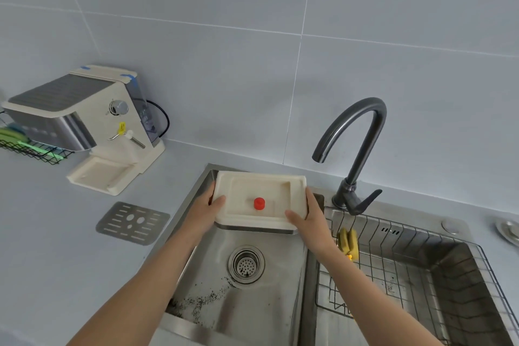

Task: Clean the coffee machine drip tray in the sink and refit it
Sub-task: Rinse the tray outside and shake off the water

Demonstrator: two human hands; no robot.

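Observation:
I hold the cream drip tray point(259, 188) level above the left sink basin point(261, 298). A small red float point(259, 203) stands in its middle. My left hand point(209, 205) grips the tray's left edge and my right hand point(307, 215) grips its right edge. The cream and steel coffee machine point(84, 115) stands on the counter at the left, its base slot point(98, 174) bare. The perforated metal grate point(132, 223) lies flat on the counter between the machine and the sink.
A dark curved faucet point(356, 146) rises behind the sink divider. The right basin holds a wire rack point(421, 261) with a yellow sponge point(348, 243). Dark coffee grounds point(202, 300) are scattered near the drain point(246, 263). A black wire basket point(31, 149) sits far left.

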